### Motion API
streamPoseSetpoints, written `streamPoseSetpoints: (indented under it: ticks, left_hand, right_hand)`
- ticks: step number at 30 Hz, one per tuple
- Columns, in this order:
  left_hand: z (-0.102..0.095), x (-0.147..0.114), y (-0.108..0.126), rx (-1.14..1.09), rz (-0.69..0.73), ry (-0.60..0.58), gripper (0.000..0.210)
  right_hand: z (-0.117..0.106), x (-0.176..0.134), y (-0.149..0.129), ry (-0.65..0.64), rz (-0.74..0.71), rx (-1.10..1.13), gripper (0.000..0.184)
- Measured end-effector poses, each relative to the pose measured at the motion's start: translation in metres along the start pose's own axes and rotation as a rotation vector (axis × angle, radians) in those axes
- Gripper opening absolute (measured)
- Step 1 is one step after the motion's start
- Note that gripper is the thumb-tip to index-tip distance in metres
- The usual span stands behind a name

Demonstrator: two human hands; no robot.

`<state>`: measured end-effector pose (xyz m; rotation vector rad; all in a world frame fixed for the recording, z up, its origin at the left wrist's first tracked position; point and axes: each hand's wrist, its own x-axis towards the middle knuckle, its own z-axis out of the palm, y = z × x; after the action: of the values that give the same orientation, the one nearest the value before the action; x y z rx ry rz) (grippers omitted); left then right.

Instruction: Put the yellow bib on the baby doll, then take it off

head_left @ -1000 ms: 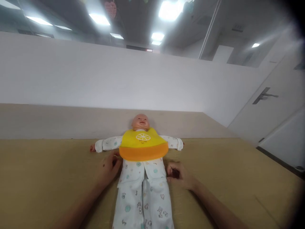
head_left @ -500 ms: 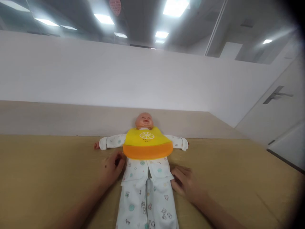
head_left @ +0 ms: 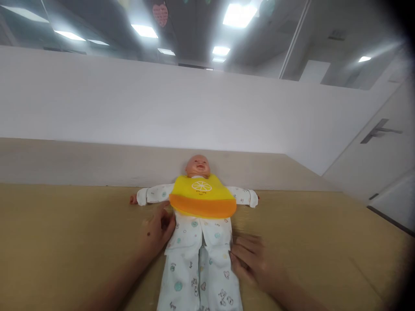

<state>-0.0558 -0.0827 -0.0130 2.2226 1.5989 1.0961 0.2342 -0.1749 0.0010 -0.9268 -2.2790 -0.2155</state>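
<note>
A baby doll [head_left: 197, 166] lies on its back with its arms stretched out sideways. Over its chest is a yellow bib [head_left: 186, 185] with an orange lower pocket and a white citrus print. Below the bib show a white patterned shirt [head_left: 188, 233] and matching trousers [head_left: 181, 276]. My left hand [head_left: 157, 229] is at the doll's side, just under the bib's corner, fingers curled and thumb against the shirt; anything between the fingertips is hidden. At the opposite side my right hand [head_left: 251, 259] has its fingers closed at the shirt's lower hem.
The doll rests on a wooden tabletop [head_left: 81, 229]. A paler raised strip [head_left: 81, 162] runs behind it, against a white wall [head_left: 145, 103]. Glass panels sit above the wall. A door with a metal handle [head_left: 378, 131] stands on the right.
My left hand has shifted slightly right, against the shirt's side. My right hand has moved a little down and inward, and the shirt hem beside it sticks out less.
</note>
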Motion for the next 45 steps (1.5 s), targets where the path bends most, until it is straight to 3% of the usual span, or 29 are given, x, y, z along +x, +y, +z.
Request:
streamPoseSetpoints:
  ticks: [7, 13, 20, 25, 32, 39, 45]
  left_hand:
    - [0.000, 0.000, 0.000, -0.101, -0.010, 0.062, 0.038]
    - [-0.002, 0.003, -0.005, -0.026, 0.020, -0.048, 0.040]
    - [-0.003, -0.001, -0.005, -0.047, 0.035, 0.029, 0.034]
    - [-0.006, 0.006, -0.007, -0.112, -0.102, 0.219, 0.027]
    - [-0.012, 0.023, -0.022, -0.205, -0.335, 0.213, 0.016]
    - [-0.014, 0.043, -0.022, -0.166, -0.347, 0.292, 0.012]
    - [-0.014, 0.106, 0.001, -0.347, -0.412, 0.303, 0.013]
  right_hand:
    - [0.005, -0.004, 0.003, 0.067, 0.130, 0.174, 0.018]
    - [0.008, -0.010, 0.017, 0.111, 0.327, 0.382, 0.019]
    - [0.010, -0.012, 0.034, 0.165, 0.652, 0.515, 0.035]
    - [0.011, -0.013, 0.054, 0.242, 0.856, 0.502, 0.039]
    - [0.007, -0.007, 0.071, 0.326, 0.983, 0.494, 0.035]
    - [0.003, 0.032, 0.095, 0.427, 0.968, 0.551, 0.026]
    - [0.010, 0.097, 0.132, 0.475, 1.177, 0.782, 0.013]
